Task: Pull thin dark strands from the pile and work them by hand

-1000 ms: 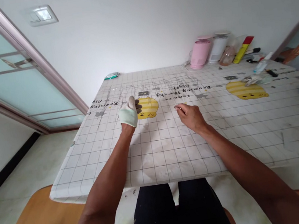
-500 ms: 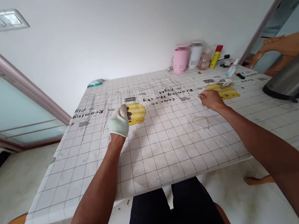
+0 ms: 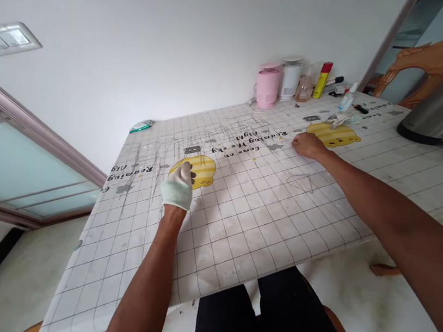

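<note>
the pink plastic cylinder (image 3: 268, 87) stands upright at the wall end of a white, black-gridded tablecloth (image 3: 233, 224). well left of that cylinder and nearer the person is the left hand (image 3: 177, 187), in a pale mint knitted glove (image 3: 176, 194) with grey fingertips. its fingers curl inward; how tightly they close, or whether on anything, i cannot tell. it overlaps a yellow-striped cartoon print (image 3: 206, 167) in view.

nearer the person than the cylinder and to its right, the bare right hand (image 3: 308, 145) has its fingertips drawn into a narrow pinch; i cannot tell whether anything thin lies between them. a crumpled pale fabric piece (image 3: 342, 118) lies right of the cylinder, near that hand.

just right of the cylinder stand a white plastic cylinder (image 3: 290, 80), a translucent pinkish bottle (image 3: 303, 89) and a yellow can with red cap (image 3: 322, 81); a brushed-steel kettle (image 3: 438, 110) sits far right of it.
</note>
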`<state>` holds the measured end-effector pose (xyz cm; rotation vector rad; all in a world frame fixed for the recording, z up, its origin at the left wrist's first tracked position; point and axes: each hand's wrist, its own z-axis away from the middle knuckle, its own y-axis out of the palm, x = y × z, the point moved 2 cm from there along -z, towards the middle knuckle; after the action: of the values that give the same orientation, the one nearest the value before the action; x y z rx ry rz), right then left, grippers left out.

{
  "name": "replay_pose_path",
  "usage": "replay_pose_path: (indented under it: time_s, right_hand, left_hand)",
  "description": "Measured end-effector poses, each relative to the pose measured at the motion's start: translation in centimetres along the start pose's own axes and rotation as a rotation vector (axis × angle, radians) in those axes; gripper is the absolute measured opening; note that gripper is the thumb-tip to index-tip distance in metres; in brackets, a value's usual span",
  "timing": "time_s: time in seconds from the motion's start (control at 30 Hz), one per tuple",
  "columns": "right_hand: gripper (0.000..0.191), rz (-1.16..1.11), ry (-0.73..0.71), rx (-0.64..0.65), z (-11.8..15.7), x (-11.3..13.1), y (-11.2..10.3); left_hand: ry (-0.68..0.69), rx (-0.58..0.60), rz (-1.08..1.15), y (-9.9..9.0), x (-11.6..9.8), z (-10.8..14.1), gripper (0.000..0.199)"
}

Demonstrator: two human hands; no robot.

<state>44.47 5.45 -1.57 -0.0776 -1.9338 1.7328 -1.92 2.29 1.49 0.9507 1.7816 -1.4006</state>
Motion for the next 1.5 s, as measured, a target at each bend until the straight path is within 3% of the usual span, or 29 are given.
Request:
replay_pose_path:
  time_s: [0.13, 0.3, 0.43, 0.57, 0.73, 0.93, 1.13, 1.33, 1.5]
  right_hand:
    - [0.042, 0.217, -0.016, -0.058, 1.1, 0.1, -0.2]
    - [0.047, 0.358, -0.158, -0.171, 5.4, 2.0, -0.8]
    - [0.039, 0.301, -0.464, -0.236, 10.3, 6.8, 0.1]
    - [0.039, 0.164, -0.738, -0.212, 14.5, 13.2, 3.1]
    - [0.025, 0.025, -0.806, -0.095, 16.8, 18.7, 7.9]
    - [0.026, -0.060, -0.732, -0.031, 16.8, 18.0, 10.7]
    - [0.022, -0.221, -0.767, 0.068, 16.6, 17.1, 10.4]
    - [0.019, -0.245, -0.779, 0.095, 16.7, 17.2, 10.0]
    - [0.020, -0.245, -0.769, 0.098, 16.8, 17.2, 9.9]
  left_hand:
    - [0.005, -0.002, -0.018, -0.2, 0.0, 0.1, 0.044]
    - [0.054, 0.029, -0.032, 0.2, 0.3, -0.1, 0.043]
    - [0.160, 0.063, -0.173, 1.4, 0.5, 0.2, 0.034]
    - [0.442, 0.273, -0.534, 3.3, 0.1, 2.1, 0.020]
    - [0.701, 0.385, -0.814, 5.5, 0.6, 3.6, 0.028]
    - [0.749, 0.398, -0.883, 6.9, 1.7, 3.8, 0.031]
    - [0.776, 0.382, -0.867, 7.4, 1.7, 4.1, 0.030]
    - [0.787, 0.330, -0.858, 7.4, 1.8, 4.0, 0.022]
    - [0.773, 0.390, -0.868, 7.7, 2.0, 3.9, 0.027]
